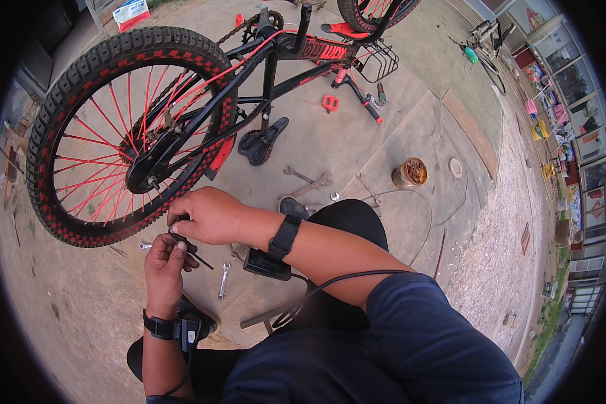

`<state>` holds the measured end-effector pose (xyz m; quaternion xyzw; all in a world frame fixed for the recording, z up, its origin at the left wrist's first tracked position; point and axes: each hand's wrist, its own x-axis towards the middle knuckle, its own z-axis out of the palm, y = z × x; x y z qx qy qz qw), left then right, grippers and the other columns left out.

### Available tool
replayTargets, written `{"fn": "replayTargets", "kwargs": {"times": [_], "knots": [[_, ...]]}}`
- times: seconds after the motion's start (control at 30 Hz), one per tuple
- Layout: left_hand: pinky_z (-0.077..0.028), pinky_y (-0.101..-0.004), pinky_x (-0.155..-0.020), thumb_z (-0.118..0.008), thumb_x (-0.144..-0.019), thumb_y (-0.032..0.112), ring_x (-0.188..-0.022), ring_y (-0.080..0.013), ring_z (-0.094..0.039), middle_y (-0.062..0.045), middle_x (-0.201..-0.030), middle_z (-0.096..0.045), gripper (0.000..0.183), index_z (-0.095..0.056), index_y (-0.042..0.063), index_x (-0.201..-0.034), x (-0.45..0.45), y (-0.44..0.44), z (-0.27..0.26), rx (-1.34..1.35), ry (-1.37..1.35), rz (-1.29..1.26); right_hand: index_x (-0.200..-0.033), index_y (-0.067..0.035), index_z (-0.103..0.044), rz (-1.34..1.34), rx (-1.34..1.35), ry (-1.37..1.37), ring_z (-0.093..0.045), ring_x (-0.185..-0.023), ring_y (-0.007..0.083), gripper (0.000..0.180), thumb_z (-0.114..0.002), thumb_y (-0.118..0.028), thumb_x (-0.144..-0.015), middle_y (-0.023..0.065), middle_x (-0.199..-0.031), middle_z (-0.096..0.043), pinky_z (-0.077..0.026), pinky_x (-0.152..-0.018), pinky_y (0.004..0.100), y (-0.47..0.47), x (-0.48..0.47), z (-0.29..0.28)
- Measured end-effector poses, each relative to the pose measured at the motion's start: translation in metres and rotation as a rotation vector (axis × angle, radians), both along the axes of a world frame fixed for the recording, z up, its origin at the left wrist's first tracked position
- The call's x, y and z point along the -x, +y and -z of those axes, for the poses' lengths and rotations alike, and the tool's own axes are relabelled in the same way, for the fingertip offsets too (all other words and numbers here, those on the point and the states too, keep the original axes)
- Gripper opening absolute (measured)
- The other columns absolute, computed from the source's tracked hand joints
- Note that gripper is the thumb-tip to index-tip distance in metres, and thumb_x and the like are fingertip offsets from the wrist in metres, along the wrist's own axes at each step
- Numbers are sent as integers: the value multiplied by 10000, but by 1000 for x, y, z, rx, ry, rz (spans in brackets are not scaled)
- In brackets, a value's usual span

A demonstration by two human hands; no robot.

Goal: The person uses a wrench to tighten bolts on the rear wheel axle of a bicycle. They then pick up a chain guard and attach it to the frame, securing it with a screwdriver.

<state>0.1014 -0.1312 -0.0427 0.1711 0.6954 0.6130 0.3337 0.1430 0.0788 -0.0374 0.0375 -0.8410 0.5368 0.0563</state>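
Note:
My left hand grips a small dark part with a thin black rod sticking out to the right; its exact kind is unclear. Thumb and fingers of my right hand pinch the upper end of that part, and they hide most of it. Just beyond both hands is the rear wheel of a black and red bicycle, with a knobby tyre and red spokes. The bicycle frame is upside down, its saddle on the ground. An axle end projects from the near side of the wheel hub.
A combination wrench lies below my hands. Larger wrenches are near my shoe. Further right stand a rusty can and a red pedal. The handlebar grip rests on the concrete.

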Motion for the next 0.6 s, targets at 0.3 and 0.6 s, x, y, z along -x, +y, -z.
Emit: {"fn": "replayTargets", "kwargs": {"times": [0.3,0.6], "knots": [[-496,-236,-645,-598,-1063,160,-693,-95,-661,-52,-932,-704,98,-586,63,-1062,-3,3,-4,2,-35,7,-1019,-80,-764,9,28,6,-717,-915,361,239,-669,-225,-855,141,-948,-753,-563,-787,461,2,-2,1],[-494,-239,-660,-610,-1063,170,-727,-102,-681,-48,-956,-719,115,-592,58,-1080,0,-2,-5,11,-50,21,-1006,-86,-758,15,30,-38,-715,-860,354,208,-702,-247,-886,140,-907,-748,-554,-750,453,0,-1,-4]]}}
